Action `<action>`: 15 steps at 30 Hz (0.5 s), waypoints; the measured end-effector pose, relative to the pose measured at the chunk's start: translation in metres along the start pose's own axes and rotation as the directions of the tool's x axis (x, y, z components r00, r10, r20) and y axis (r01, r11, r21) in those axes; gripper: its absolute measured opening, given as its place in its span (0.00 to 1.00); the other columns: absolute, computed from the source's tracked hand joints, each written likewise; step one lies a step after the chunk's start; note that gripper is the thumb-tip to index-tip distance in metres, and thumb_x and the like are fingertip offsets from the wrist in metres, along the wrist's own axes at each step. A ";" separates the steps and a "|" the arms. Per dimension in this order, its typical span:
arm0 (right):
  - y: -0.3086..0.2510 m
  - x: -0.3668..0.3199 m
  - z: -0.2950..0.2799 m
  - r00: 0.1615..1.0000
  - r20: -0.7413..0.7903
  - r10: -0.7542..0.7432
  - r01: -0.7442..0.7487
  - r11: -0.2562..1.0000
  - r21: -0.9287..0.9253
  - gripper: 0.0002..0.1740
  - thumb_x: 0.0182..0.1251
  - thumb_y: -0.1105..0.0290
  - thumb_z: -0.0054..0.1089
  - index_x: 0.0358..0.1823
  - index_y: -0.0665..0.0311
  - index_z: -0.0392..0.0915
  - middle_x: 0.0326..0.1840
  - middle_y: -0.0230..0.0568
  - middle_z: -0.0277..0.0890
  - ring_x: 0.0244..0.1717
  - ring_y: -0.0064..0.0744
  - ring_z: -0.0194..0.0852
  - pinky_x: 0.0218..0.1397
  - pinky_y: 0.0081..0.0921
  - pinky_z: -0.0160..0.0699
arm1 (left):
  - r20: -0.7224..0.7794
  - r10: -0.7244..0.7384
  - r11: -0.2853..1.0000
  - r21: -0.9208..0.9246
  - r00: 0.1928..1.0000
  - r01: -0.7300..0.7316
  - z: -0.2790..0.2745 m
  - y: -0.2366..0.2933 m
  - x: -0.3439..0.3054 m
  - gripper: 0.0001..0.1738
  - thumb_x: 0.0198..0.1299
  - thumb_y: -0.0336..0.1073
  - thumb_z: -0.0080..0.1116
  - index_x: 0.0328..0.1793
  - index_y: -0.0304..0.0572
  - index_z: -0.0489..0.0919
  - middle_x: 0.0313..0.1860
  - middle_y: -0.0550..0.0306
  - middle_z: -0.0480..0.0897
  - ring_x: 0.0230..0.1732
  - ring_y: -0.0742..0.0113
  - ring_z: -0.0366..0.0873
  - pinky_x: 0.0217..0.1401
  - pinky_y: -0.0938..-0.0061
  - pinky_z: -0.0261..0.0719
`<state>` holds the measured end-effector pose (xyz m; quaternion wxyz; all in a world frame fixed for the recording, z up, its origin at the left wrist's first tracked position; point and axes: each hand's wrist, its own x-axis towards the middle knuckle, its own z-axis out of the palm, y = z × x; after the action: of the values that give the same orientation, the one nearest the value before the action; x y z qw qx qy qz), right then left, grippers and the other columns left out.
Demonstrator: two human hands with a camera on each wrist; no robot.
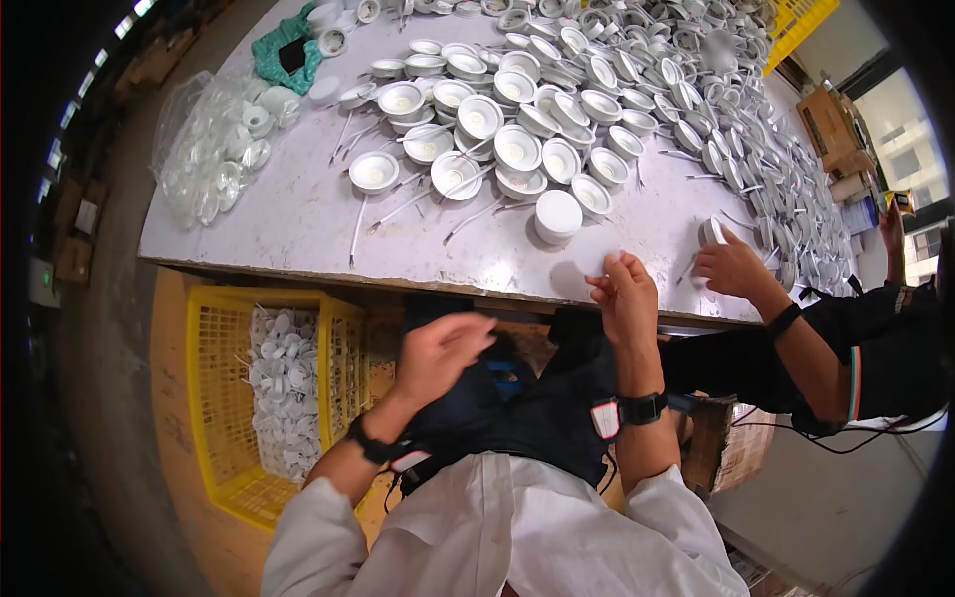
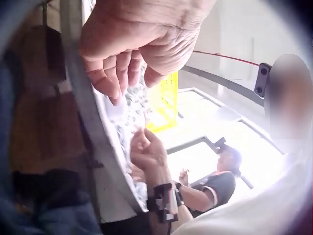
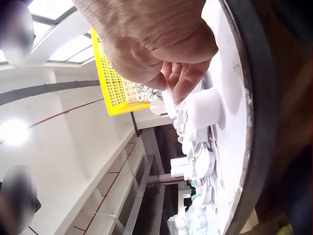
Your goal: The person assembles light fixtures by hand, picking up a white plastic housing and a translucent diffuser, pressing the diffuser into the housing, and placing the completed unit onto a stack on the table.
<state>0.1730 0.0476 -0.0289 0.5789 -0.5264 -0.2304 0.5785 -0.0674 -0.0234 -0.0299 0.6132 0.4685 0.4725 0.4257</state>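
The white disc (image 1: 595, 256) is in your right hand (image 1: 625, 294), pinched thin-edge between the thumb and the curled fingertips, right over the near edge of the table (image 1: 298, 224). The right wrist view shows the same grip: the fingers are bent tight around the disc, and a short white cylinder (image 1: 557, 214) stands on the tabletop just beyond it, close to the disc but apart from your hand. Your left hand (image 1: 443, 350) is well apart from the disc, down below the table edge over your lap, and blurred in the head view. In the left wrist view its fingers hang loosely curled with nothing in them. Between your two hands there is only the table edge and your dark apron. Past the cylinder, a dense spread of white round downlight housings (image 1: 517, 149) with trailing wires covers the middle and far side of the table. A clear plastic bag (image 1: 214, 149) of similar parts lies at the left end. To your left, below the table, a yellow crate (image 1: 214, 398) holds a heap of small white pieces (image 1: 284, 373). On your right, another person's hand (image 1: 731, 267) rests on the tabletop near your right hand, touching one of the housings there.
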 end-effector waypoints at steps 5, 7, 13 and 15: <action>-0.003 -0.034 -0.012 0.993 0.114 0.009 -0.009 1.000 -0.003 0.07 0.64 0.70 0.54 0.38 0.67 0.71 0.30 0.36 0.76 0.27 0.23 0.78 0.24 0.12 0.75 | 0.206 -0.020 0.984 -0.170 0.978 0.056 0.084 0.011 0.075 0.16 0.61 0.34 0.55 0.52 0.31 0.74 0.43 0.54 0.80 0.43 0.74 0.76 0.43 0.80 0.73; -0.006 -0.040 -0.021 0.997 0.081 -0.015 0.018 0.999 -0.034 0.08 0.64 0.71 0.54 0.38 0.68 0.71 0.31 0.37 0.76 0.27 0.23 0.78 0.24 0.12 0.75 | 0.234 -0.050 0.970 -0.222 0.971 0.103 0.101 0.009 0.080 0.14 0.60 0.35 0.55 0.48 0.31 0.76 0.40 0.55 0.81 0.40 0.75 0.76 0.41 0.80 0.74; -0.004 -0.042 -0.049 1.000 0.022 0.008 -0.007 0.999 -0.050 0.11 0.63 0.70 0.57 0.43 0.69 0.73 0.30 0.36 0.77 0.26 0.21 0.77 0.25 0.10 0.72 | 0.256 -0.271 0.922 -0.209 0.928 0.327 0.128 -0.012 0.088 0.11 0.59 0.35 0.57 0.37 0.31 0.79 0.30 0.55 0.81 0.29 0.73 0.78 0.32 0.82 0.75; -0.002 -0.039 -0.059 1.000 -0.004 0.015 -0.015 0.998 -0.068 0.12 0.63 0.69 0.56 0.43 0.70 0.74 0.30 0.36 0.77 0.25 0.20 0.76 0.25 0.10 0.71 | 0.251 -0.290 0.916 -0.205 0.923 0.344 0.136 -0.014 0.089 0.11 0.59 0.35 0.57 0.36 0.32 0.79 0.28 0.55 0.81 0.27 0.73 0.78 0.30 0.83 0.75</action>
<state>0.2166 -0.0081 -0.0340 0.5568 -0.5486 -0.2447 0.5737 0.0838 0.0365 -0.0439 0.7750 0.3490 0.4171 0.3219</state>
